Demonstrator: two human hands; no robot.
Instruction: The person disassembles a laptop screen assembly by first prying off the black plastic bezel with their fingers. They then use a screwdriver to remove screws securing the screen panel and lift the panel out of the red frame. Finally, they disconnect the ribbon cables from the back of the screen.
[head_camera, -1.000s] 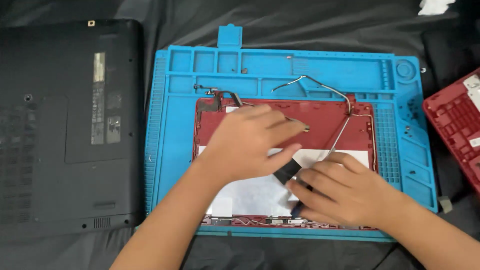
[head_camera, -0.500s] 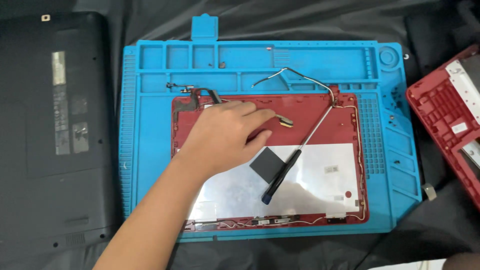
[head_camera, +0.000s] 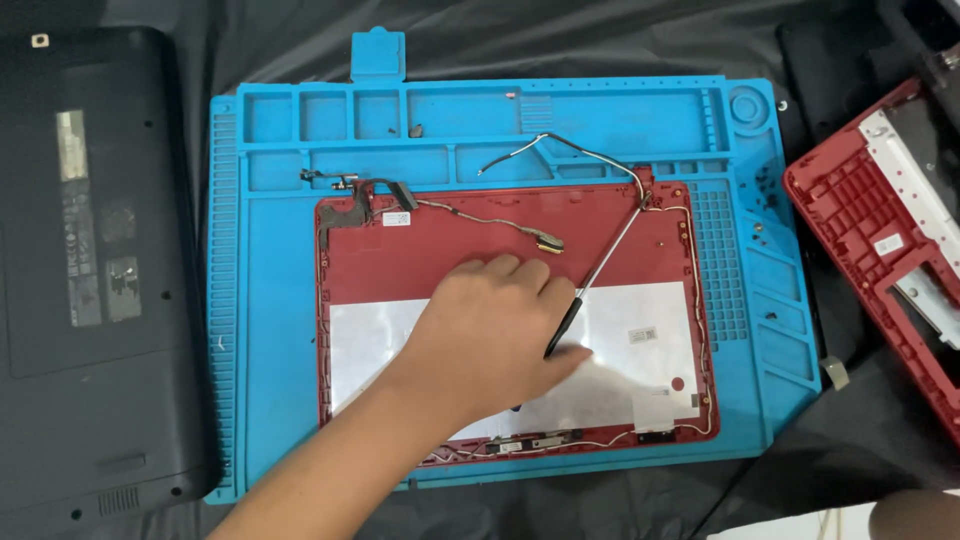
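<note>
The left hand (head_camera: 490, 335) lies flat and released, palm down on the red lid (head_camera: 440, 250), which sits on the blue mat (head_camera: 270, 300). A screwdriver (head_camera: 590, 285) lies on the lid, its black handle touching the thumb side. The right hand isn't in sight. A black laptop (head_camera: 90, 280) rests left of the mat, a red shell (head_camera: 880, 260) to the right.

Black cloth (head_camera: 560, 40) carries blue mat (head_camera: 260, 300), black laptop (head_camera: 90, 280), red casing (head_camera: 860, 230).
</note>
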